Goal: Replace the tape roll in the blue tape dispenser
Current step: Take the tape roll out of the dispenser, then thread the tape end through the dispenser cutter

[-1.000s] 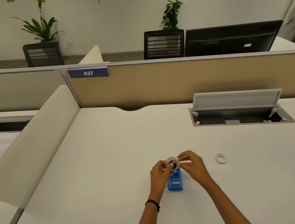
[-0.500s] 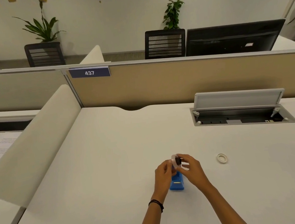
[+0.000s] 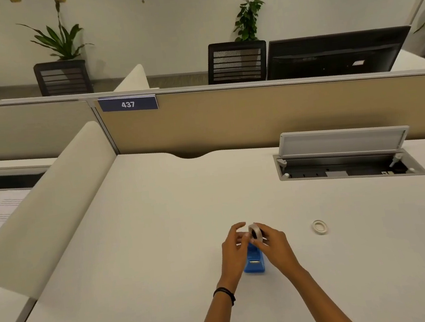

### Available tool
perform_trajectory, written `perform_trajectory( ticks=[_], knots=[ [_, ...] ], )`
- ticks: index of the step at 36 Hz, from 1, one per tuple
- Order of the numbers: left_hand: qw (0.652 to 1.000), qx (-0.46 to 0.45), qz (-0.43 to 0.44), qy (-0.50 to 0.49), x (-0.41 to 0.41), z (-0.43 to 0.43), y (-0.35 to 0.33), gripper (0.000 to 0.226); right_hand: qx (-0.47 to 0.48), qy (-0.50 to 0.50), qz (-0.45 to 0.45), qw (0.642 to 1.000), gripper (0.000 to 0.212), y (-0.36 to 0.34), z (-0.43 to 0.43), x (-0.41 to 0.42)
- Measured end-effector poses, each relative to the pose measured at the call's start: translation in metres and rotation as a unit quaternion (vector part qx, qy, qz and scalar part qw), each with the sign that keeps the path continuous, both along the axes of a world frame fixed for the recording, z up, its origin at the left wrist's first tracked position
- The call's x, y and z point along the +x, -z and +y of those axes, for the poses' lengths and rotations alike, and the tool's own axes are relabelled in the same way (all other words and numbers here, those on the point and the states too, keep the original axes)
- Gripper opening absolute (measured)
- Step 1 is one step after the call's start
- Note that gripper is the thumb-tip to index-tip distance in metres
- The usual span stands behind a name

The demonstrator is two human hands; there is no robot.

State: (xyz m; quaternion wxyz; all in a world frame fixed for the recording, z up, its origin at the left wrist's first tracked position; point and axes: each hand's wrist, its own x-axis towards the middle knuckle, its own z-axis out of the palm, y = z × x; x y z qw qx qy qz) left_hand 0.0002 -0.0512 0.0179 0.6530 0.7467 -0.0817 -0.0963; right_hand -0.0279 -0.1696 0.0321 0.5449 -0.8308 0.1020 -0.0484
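The blue tape dispenser (image 3: 254, 261) stood on the near middle of the white desk (image 3: 161, 233), partly hidden between my two hands. My right hand (image 3: 275, 246) pinched the tape roll (image 3: 255, 232) on edge just above the dispenser's far end, while my left hand (image 3: 234, 248) was beside it with fingers loosely spread, though I could not tell whether they touched the roll. A second, thin tape ring (image 3: 319, 227) lay flat on the desk to the right, well apart.
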Motion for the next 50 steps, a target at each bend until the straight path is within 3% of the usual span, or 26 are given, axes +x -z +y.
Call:
perform_trajectory(
  ticks=[6,11,16,28,43,50],
  knots=[
    [0.998,0.037,-0.004,0.043,0.003,0.005,0.004,0.031,-0.007,-0.004,0.029,1.000,0.034,0.002,0.000,-0.003],
    [0.994,0.067,-0.004,0.089,0.005,0.009,0.008,0.040,-0.061,-0.049,0.045,0.996,0.052,0.002,-0.003,-0.003],
    [0.992,0.077,-0.012,0.099,0.006,0.009,0.010,0.048,-0.103,-0.056,0.051,0.992,0.051,0.007,-0.003,-0.004],
    [0.980,0.164,-0.073,0.081,0.004,0.009,0.023,0.043,-0.138,-0.068,0.072,0.985,0.042,0.001,0.000,-0.005],
    [0.992,0.106,-0.013,0.065,0.008,0.005,0.030,0.039,-0.040,-0.016,0.118,0.992,0.046,0.010,-0.002,0.000],
    [0.992,0.103,0.004,0.076,0.011,0.007,0.032,0.048,-0.069,-0.020,0.059,0.996,0.028,0.010,-0.006,0.005]
  ],
)
